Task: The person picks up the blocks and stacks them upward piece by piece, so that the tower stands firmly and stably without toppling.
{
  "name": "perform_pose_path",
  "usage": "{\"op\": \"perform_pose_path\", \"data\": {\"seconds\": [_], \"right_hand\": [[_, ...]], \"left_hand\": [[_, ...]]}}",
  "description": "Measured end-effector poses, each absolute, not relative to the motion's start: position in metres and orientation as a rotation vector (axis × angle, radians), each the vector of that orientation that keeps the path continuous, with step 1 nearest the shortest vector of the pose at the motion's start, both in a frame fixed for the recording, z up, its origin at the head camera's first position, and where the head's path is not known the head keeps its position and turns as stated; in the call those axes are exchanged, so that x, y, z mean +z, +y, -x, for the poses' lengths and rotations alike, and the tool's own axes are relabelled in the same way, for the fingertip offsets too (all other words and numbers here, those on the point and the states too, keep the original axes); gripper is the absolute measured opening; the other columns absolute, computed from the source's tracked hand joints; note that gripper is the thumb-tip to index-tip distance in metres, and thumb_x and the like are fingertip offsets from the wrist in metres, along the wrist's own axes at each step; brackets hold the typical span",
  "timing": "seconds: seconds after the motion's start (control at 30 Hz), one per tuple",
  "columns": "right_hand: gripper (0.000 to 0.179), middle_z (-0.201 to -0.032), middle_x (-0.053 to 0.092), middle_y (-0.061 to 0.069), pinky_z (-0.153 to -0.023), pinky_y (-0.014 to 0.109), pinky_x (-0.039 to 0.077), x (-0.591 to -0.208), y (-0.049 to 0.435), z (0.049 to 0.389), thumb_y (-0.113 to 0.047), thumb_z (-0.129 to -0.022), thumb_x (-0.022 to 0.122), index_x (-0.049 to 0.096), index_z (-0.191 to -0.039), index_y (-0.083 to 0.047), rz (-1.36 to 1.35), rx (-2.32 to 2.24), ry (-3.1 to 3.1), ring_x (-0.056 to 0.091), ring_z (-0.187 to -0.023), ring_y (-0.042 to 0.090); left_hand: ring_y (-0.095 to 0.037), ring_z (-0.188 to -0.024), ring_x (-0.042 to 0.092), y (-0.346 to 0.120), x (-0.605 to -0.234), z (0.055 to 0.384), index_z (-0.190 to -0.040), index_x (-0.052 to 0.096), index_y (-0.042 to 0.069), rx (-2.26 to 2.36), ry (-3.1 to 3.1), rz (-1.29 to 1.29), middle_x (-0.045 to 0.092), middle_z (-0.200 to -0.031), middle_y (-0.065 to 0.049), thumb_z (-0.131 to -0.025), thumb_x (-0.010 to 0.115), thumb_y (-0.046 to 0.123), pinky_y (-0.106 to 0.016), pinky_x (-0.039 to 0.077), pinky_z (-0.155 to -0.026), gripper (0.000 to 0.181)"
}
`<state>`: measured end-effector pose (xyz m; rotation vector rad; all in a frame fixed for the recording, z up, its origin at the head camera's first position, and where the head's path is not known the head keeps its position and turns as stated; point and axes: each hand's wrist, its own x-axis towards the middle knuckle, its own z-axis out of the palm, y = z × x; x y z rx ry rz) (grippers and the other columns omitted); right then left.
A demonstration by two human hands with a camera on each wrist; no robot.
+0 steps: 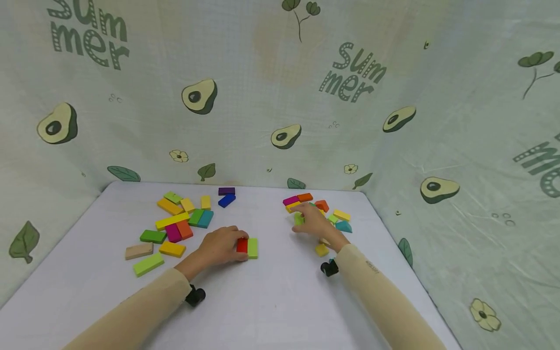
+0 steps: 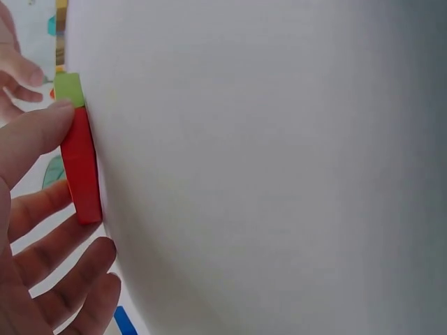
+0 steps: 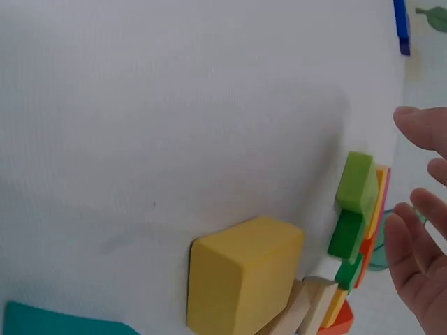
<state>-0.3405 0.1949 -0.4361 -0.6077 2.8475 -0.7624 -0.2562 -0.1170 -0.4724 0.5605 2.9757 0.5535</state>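
My left hand (image 1: 220, 246) holds a red block (image 1: 242, 245) between thumb and fingers at the middle of the table. A light green block (image 1: 253, 248) lies flush against the red one's right side. In the left wrist view, the thumb lies at the near end of the red block (image 2: 82, 164), with the light green block (image 2: 68, 89) just past it. Over the pile at the right hovers my right hand (image 1: 316, 221), its fingers spread and nothing between them. Closest beneath it is a light green block (image 1: 299, 218), seen also as the green block (image 3: 357, 183) in the right wrist view.
Several coloured blocks lie scattered at the left, among them a yellow block (image 1: 172, 249) and a wooden one (image 1: 139, 251). Blue (image 1: 227, 200) and purple (image 1: 226, 191) blocks sit at the back. A patterned cloth (image 1: 245, 97) hangs behind the white table (image 1: 271, 301).
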Motion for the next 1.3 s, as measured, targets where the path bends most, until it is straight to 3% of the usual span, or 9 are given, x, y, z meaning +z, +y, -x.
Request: {"op": "perform_pose_path", "data": {"seconds": [0.13, 0.3, 0.43, 0.97, 1.17, 1.3], "right_hand": [[0.063, -0.156, 0.049, 0.019, -0.112, 0.051, 0.051, -0.44, 0.204, 0.35, -0.017, -0.092, 0.085, 0.06, -0.15, -0.007, 0.542, -0.719, 2.864, 0.057, -0.13, 0.037], [0.066, -0.166, 0.039, 0.02, -0.122, 0.06, 0.036, -0.447, 0.21, 0.356, -0.02, -0.094, 0.083, 0.057, -0.153, -0.009, 0.459, -0.695, 2.836, 0.037, -0.152, 0.041], [0.066, -0.166, 0.039, 0.02, -0.123, 0.061, 0.035, -0.45, 0.212, 0.358, -0.021, -0.095, 0.082, 0.056, -0.155, -0.009, 0.45, -0.669, 2.836, 0.034, -0.154, 0.042], [0.059, -0.151, 0.054, 0.016, -0.116, 0.053, 0.047, -0.451, 0.212, 0.355, -0.02, -0.092, 0.086, 0.065, -0.146, -0.01, 0.522, -0.686, 2.845, 0.053, -0.132, 0.034], [0.06, -0.132, 0.06, 0.009, -0.097, 0.039, 0.057, -0.449, 0.208, 0.347, -0.022, -0.088, 0.09, 0.068, -0.143, -0.012, 0.551, -0.741, 2.806, 0.057, -0.109, 0.025], [0.06, -0.127, 0.061, 0.006, -0.088, 0.032, 0.056, -0.448, 0.204, 0.336, -0.02, -0.087, 0.091, 0.068, -0.142, -0.011, 0.585, -0.773, 2.76, 0.058, -0.1, 0.021]], "left_hand": [[-0.024, -0.107, 0.063, -0.116, -0.473, 0.257, -0.133, 0.073, 0.024, 0.53, 2.985, -0.561, 0.069, -0.127, -0.007, -0.084, 0.089, 0.046, -0.045, 0.06, -0.089, 0.057], [-0.023, -0.104, 0.062, -0.116, -0.473, 0.257, -0.133, 0.073, 0.024, 0.521, 2.99, -0.559, 0.069, -0.126, -0.007, -0.084, 0.089, 0.046, -0.044, 0.06, -0.087, 0.056], [-0.024, -0.105, 0.062, -0.116, -0.473, 0.257, -0.133, 0.073, 0.024, 0.526, 2.991, -0.559, 0.069, -0.127, -0.007, -0.084, 0.089, 0.046, -0.045, 0.06, -0.087, 0.056], [-0.025, -0.107, 0.061, -0.118, -0.476, 0.259, -0.134, 0.072, 0.026, 0.52, 2.98, -0.56, 0.068, -0.13, -0.007, -0.084, 0.089, 0.047, -0.046, 0.06, -0.087, 0.057], [-0.026, -0.109, 0.062, -0.118, -0.475, 0.257, -0.135, 0.072, 0.026, 0.518, 2.978, -0.556, 0.067, -0.133, -0.009, -0.084, 0.089, 0.047, -0.048, 0.06, -0.089, 0.057], [-0.027, -0.111, 0.062, -0.118, -0.474, 0.257, -0.135, 0.072, 0.025, 0.525, 2.978, -0.558, 0.067, -0.135, -0.01, -0.085, 0.089, 0.047, -0.05, 0.06, -0.09, 0.057]]}}
